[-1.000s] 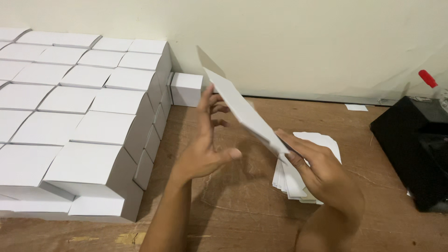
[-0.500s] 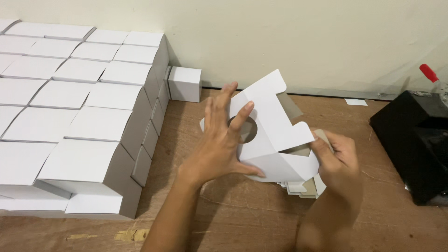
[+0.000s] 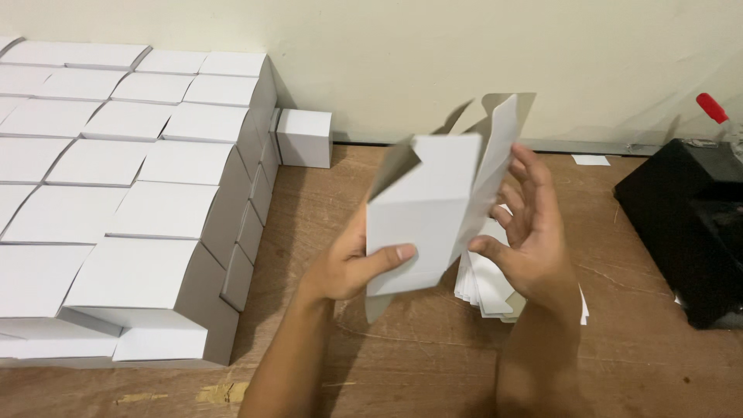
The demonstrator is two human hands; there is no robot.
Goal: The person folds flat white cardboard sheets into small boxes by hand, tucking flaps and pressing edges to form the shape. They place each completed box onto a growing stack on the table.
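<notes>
A white cardboard box blank (image 3: 424,209), partly folded into a box shape with its flaps standing up, is held upright above the wooden table (image 3: 402,364). My left hand (image 3: 352,267) grips its lower left edge, thumb across the front panel. My right hand (image 3: 530,232) holds the right side panel, fingers spread along the raised flap. Under my right hand lies a stack of flat white blanks (image 3: 487,290), partly hidden by the hand.
Several folded white boxes (image 3: 139,201) are stacked in rows at the left, up to the wall. One single white box (image 3: 304,138) stands by the wall. A black case (image 3: 689,224) sits at the right edge with a red-tipped object (image 3: 712,107) behind it.
The flat blank has been opened into a box shape and turned upright. My left hand moved from its upper face to its lower left edge; my right hand rose along the right panel.
</notes>
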